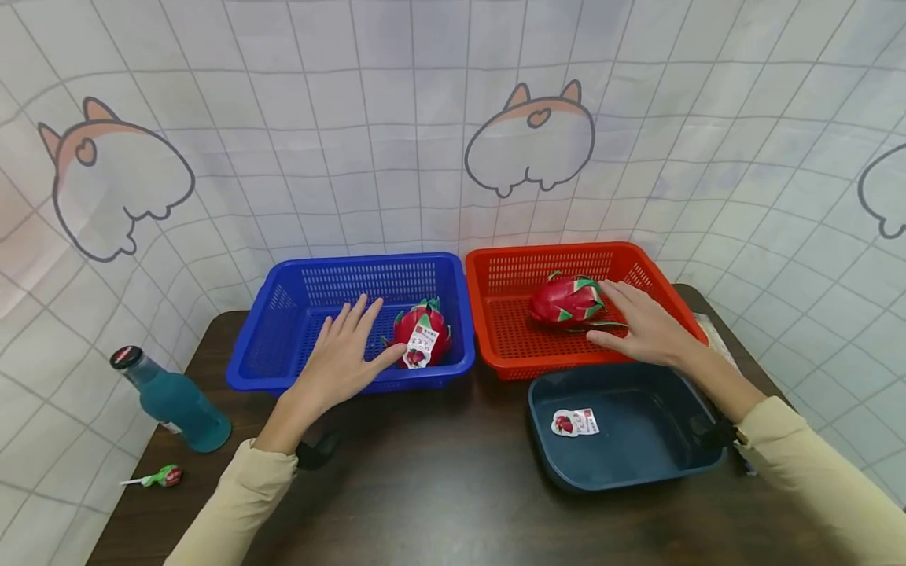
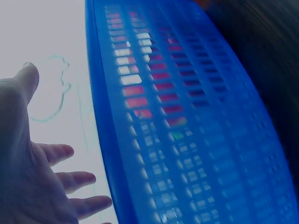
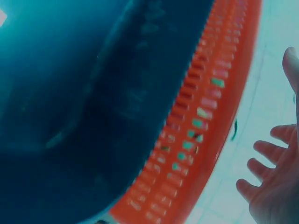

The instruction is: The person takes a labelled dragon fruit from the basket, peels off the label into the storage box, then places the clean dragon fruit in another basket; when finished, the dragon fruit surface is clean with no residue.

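Both hands are hanging over the baskets and neither has anything in it. The left grip [image 1: 340, 358] is a bare hand with the fingers spread, above a blue perforated plastic basket [image 1: 368, 281]. In there is a glossy red dragon fruit with green leafy tips [image 1: 442, 336], plus a white printed card tag [image 1: 422, 346] on its near side. The left thumb overlaps the tag from the head view, can't tell if it's touching. Closing now could catch the tag instead of the fruit, and it'd probably tear or slip.

The right grip [image 1: 647, 324] is spread too, fingertips by the leafy end of a second red-and-green dragon fruit [image 1: 562, 303] lying on its side in a red perforated plastic basket [image 1: 520, 364]. Pinch just those leaves and I reckon it rolls away, since it's smooth and rounded.

Also, the right forearm crosses a dark blue-grey rounded plastic tray [image 1: 623, 452] on the dark wood worktop [image 1: 425, 464]. A low sleeve might snag its rim and shove it, along with the loose white fruit-picture tag [image 1: 575, 422] inside.
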`<state>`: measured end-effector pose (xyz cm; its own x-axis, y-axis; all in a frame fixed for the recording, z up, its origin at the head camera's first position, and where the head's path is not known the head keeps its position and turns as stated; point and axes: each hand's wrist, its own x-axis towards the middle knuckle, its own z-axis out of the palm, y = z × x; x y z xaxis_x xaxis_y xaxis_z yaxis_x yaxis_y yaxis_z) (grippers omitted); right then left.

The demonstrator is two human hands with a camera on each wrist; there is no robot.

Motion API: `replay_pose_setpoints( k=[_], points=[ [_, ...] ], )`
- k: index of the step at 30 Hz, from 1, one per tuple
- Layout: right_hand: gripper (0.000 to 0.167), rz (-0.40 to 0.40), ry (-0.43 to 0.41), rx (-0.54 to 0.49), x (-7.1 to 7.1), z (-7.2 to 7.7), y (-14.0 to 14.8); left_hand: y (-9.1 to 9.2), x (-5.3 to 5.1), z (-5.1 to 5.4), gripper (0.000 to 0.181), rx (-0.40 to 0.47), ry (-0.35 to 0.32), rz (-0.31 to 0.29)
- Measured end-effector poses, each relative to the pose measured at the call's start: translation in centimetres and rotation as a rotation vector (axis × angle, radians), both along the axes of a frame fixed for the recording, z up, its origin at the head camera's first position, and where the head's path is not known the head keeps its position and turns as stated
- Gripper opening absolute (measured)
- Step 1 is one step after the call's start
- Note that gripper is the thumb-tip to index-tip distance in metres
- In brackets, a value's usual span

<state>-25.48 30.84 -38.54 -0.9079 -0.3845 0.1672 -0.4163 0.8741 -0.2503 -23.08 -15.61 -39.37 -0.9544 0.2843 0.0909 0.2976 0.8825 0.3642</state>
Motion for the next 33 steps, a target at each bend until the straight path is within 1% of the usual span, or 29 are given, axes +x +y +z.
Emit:
replay_pose_setpoints(
  k=[5, 11, 14, 16, 20, 23, 28, 31, 33],
  points=[
    [0.09, 0.063, 0.011, 0.023, 0.1, -0.7, -1.8, -2.1, 0.3, -0.5, 0.092, 0.007, 0.012, 0.046],
    [0.087, 0.149, 0.03, 0.06, 0.2, -1.1, -3.5, -4.8, 0.6, -0.9, 0.087, 0.032, 0.038, 0.061],
    [0.085, 0.189, 0.029, 0.054, 0.3, -1.2, -4.4, -6.2, 0.8, -1.1, 0.085, 0.046, 0.066, 0.067],
    [0.084, 0.22, 0.019, 0.042, 0.4, -1.2, -5.2, -7.2, 1.1, -1.3, 0.085, 0.056, 0.083, 0.082],
    [0.083, 0.276, 0.001, 0.045, 0.7, -0.9, -7.0, -9.2, 1.5, -1.6, 0.082, 0.098, 0.108, 0.113],
    [0.083, 0.295, -0.012, 0.068, 0.7, -0.6, -8.4, -10.3, 1.8, -1.9, 0.081, 0.123, 0.117, 0.137],
    [0.083, 0.305, -0.038, 0.096, 0.5, 0.0, -10.1, -11.5, 2.1, -2.2, 0.081, 0.12, 0.131, 0.179],
    [0.083, 0.324, -0.024, 0.104, 0.0, 0.3, -11.2, -12.0, 2.2, -2.4, 0.081, 0.124, 0.14, 0.196],
    [0.083, 0.332, -0.019, 0.11, -0.4, 0.5, -12.0, -12.3, 2.2, -2.5, 0.081, 0.142, 0.146, 0.205]
  ],
)
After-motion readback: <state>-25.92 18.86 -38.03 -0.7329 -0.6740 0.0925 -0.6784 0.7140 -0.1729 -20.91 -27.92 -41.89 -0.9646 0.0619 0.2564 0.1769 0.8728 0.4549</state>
